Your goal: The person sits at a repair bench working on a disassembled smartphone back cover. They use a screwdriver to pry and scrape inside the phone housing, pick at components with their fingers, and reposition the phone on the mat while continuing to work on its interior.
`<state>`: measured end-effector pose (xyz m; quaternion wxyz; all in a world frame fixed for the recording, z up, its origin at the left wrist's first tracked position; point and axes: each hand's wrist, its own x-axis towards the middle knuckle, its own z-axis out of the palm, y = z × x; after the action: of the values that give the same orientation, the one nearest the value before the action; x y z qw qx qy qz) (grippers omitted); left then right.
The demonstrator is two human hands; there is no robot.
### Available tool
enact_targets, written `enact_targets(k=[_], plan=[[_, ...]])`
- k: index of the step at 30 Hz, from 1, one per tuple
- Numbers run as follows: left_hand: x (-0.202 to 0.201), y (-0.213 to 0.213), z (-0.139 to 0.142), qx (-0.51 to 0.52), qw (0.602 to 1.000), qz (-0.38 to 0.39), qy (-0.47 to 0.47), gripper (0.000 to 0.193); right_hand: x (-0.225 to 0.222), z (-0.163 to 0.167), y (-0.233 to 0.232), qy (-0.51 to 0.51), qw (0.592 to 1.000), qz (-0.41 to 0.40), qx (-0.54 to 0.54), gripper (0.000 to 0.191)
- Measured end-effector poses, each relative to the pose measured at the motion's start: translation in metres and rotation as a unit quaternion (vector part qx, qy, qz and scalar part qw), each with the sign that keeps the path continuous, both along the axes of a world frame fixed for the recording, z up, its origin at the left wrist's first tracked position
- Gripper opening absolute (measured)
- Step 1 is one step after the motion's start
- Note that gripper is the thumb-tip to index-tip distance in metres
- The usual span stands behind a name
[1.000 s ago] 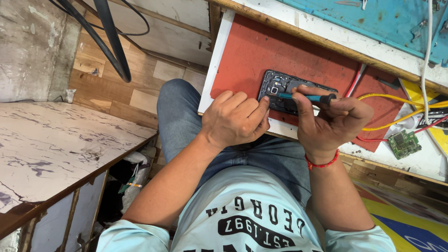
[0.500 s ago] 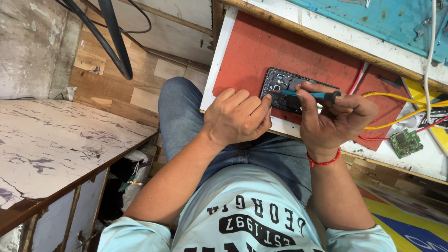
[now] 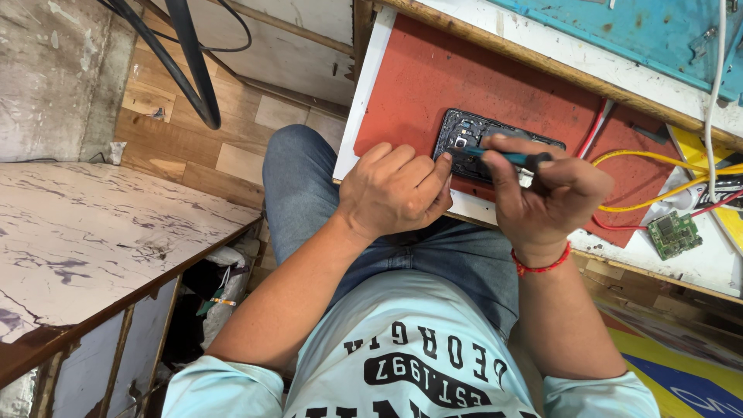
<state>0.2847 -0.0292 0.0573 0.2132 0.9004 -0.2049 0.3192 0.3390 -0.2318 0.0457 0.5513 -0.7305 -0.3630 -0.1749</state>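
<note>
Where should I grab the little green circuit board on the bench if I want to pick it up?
Probably by its two long edges, coming from above. The green circuit board lies flat on the white bench top, with small parts on its upper face, so pinching the bare sides avoids pressing them. The yellow wires run just beyond it, so approach from the near edge.

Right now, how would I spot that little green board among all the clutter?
Find the red mat on the workbench, where the opened phone lies. Follow the yellow wires to the mat's far edge, on the white surface. The circuit board there is the only small green square, studded with chips.
</note>
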Motion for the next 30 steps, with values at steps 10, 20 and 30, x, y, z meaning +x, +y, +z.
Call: enact_targets(k=[10, 20, 30], plan=[[-0.001, -0.001, -0.003, -0.013, 1.0, 0.0, -0.011, 0.016, 0.027, 0.075, 0.022, 0.087, 0.974, 0.095, -0.189, 0.032], [0.006, -0.005, -0.002, -0.023, 0.999, 0.015, -0.021, 0.007, 0.059, 0.125, 0.05, -0.037, 0.855, 0.122, -0.503, 0.016], [0.007, -0.004, 0.0, -0.035, 0.999, 0.009, -0.026, 0.013, 0.058, 0.112, 0.035, 0.029, 0.866, 0.101, -0.489, 0.028]])
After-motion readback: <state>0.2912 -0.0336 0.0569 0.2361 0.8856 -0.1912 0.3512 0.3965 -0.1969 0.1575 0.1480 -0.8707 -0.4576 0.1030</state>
